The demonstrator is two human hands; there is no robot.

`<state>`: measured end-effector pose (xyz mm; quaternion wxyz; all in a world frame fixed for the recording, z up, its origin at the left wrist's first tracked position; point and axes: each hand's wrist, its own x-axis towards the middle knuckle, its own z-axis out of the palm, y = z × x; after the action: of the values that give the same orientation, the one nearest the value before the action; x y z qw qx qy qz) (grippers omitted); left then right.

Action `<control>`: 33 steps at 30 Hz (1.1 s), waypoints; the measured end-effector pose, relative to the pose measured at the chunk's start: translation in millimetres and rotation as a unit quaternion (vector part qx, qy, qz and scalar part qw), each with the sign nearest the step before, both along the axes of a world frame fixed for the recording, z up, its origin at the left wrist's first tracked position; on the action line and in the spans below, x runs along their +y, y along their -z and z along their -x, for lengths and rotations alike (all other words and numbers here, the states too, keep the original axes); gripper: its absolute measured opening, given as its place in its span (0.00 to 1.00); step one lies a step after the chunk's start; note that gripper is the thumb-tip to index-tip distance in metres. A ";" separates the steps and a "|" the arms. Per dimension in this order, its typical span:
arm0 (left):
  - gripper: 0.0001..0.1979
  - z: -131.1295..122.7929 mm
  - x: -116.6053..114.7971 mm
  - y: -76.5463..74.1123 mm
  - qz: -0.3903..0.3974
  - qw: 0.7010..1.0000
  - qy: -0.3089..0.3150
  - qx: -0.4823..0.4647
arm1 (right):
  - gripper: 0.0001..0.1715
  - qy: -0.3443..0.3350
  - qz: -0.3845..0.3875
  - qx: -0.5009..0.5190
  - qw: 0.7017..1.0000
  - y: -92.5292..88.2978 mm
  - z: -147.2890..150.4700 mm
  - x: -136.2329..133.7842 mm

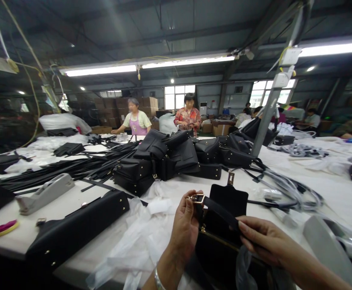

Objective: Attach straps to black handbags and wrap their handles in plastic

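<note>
Resting upright between both hands at the near table edge: one black handbag (221, 245), flap (230, 198) raised, with a metal clasp tab (231, 178) at the flap's far tip.

- Strap (221, 212): black, running slantwise across the bag's open top from the left fingers to the right fingers.
- Buckle (196, 198): gold, rectangular, at the strap's left end, just above the left thumb.
- Left hand (185, 231): thumb and fingers closed together on the buckle end of the strap; a silver bracelet (158, 280) sits on the wrist.
- Right hand (264, 241): fingertips pinched on the strap's lower end, at the bag's right side.
- Clear plastic film (244, 264): under the right fingers, against the bag's front.
- White wrapping tissue (142, 233): crumpled, just left of the left hand.
- Long black bag (79, 227): lying flat beyond the tissue, farther left of the left fingers.
- Tape dispenser (44, 193): grey, beyond that bag, well away from the fingers.
- Pile of black bags (169, 157): heaped on the white table (329, 193), straight ahead of the fingers.
- Loose black straps (58, 169): spread left of the pile.
- Two other people (136, 121) (189, 114): standing at the table's far side, behind the pile.
</note>
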<state>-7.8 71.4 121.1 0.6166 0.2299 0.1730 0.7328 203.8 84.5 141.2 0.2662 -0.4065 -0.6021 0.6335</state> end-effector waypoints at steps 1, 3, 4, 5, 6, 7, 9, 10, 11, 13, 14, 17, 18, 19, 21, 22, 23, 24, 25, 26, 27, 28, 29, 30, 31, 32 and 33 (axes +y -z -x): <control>0.19 0.9 0.3 1.0 0.007 1.000 0.004 -0.011 | 0.35 -0.012 -0.011 -0.019 1.000 0.7 1.8 1.4; 0.18 3.4 0.7 3.3 0.025 0.999 0.007 -0.038 | 0.34 -0.029 -0.028 -0.050 0.998 1.8 5.7 4.0; 0.18 4.8 0.9 4.2 0.034 0.998 0.008 -0.050 | 0.34 -0.031 -0.033 -0.061 0.997 2.1 7.9 5.3; 0.17 6.2 0.9 5.0 0.042 0.997 0.010 -0.060 | 0.33 -0.030 -0.036 -0.067 0.997 2.4 10.2 6.4; 0.16 7.5 0.9 5.4 0.049 0.997 0.012 -0.067 | 0.34 -0.027 -0.036 -0.067 0.997 2.4 12.6 7.4; 0.15 8.6 0.9 5.6 0.055 0.996 0.014 -0.074 | 0.34 -0.025 -0.036 -0.067 0.997 2.3 15.1 8.2; 0.12 10.5 1.0 5.1 0.065 0.994 0.018 -0.091 | 0.35 -0.022 -0.037 -0.068 0.997 1.2 19.4 9.2; 0.10 11.2 1.3 4.6 0.069 0.992 0.016 -0.101 | 0.35 -0.018 -0.038 -0.067 0.997 0.3 21.0 9.5; 0.09 11.8 1.6 4.0 0.071 0.991 0.013 -0.110 | 0.35 -0.016 -0.036 -0.067 0.997 -0.7 22.0 9.5; 0.08 12.3 2.4 2.8 0.072 0.990 0.008 -0.118 | 0.36 -0.012 -0.034 -0.069 0.997 -2.8 22.7 9.2; 0.09 12.2 2.9 2.3 0.073 0.991 0.007 -0.116 | 0.36 -0.010 -0.034 -0.071 0.997 -3.7 22.4 8.9; 0.09 10.6 4.5 1.6 0.086 0.991 0.016 -0.105 | 0.37 -0.006 -0.027 -0.081 0.996 -7.0 20.7 7.3; 0.10 9.8 5.1 1.8 0.092 0.990 0.018 -0.105 | 0.37 -0.002 -0.023 -0.082 0.996 -8.3 20.2 6.5; 0.10 8.9 5.9 2.2 0.098 0.989 0.018 -0.106 | 0.37 0.002 -0.017 -0.085 0.996 -9.7 19.7 5.8; 0.11 7.2 7.5 3.9 0.106 0.988 0.018 -0.107 | 0.38 0.008 -0.010 -0.092 0.996 -12.8 18.8 4.3; 0.11 6.6 8.4 4.9 0.108 0.988 0.021 -0.107 | 0.38 0.010 -0.010 -0.097 0.995 -14.2 18.2 3.6; 0.11 6.0 9.3 6.1 0.110 0.988 0.024 -0.105 | 0.38 0.010 -0.014 -0.103 0.995 -15.4 17.4 2.7; 0.11 5.6 10.2 7.1 0.112 0.988 0.026 -0.105 | 0.38 0.010 -0.021 -0.109 0.994 -16.3 16.5 1.8; 0.12 5.4 11.0 8.1 0.113 0.988 0.027 -0.105 | 0.38 0.011 -0.030 -0.115 0.993 -16.9 15.4 0.8; 0.12 5.2 11.7 8.8 0.113 0.988 0.028 -0.105 | 0.38 0.011 -0.043 -0.122 0.992 -17.0 14.2 -0.3; 0.12 5.2 12.2 9.1 0.112 0.988 0.027 -0.106 | 0.37 0.013 -0.055 -0.127 0.990 -16.7 13.0 -1.4; 0.12 5.1 12.4 9.2 0.111 0.988 0.026 -0.107 | 0.37 0.013 -0.066 -0.132 0.989 -16.0 11.9 -2.4; 0.13 5.1 12.5 8.9 0.110 0.988 0.025 -0.108 | 0.36 0.013 -0.075 -0.137 0.988 -14.8 10.7 -3.1; 0.13 5.1 12.3 8.4 0.110 0.988 0.027 -0.108 | 0.36 0.014 -0.081 -0.142 0.986 -13.3 9.7 -3.5; 0.13 5.1 12.0 7.8 0.110 0.988 0.028 -0.108 | 0.36 0.015 -0.086 -0.147 0.985 -11.6 8.8 -3.6; 0.13 5.1 11.6 7.1 0.111 0.987 0.029 -0.108 | 0.36 0.017 -0.092 -0.152 0.984 -9.9 8.1 -3.4; 0.13 5.1 11.1 6.5 0.114 0.987 0.029 -0.107 | 0.36 0.019 -0.098 -0.156 0.983 -8.3 7.5 -3.1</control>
<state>-12.8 82.6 114.6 0.6748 0.0832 0.1811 0.7106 196.3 81.5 149.5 0.2201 -0.4837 -0.6875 0.4949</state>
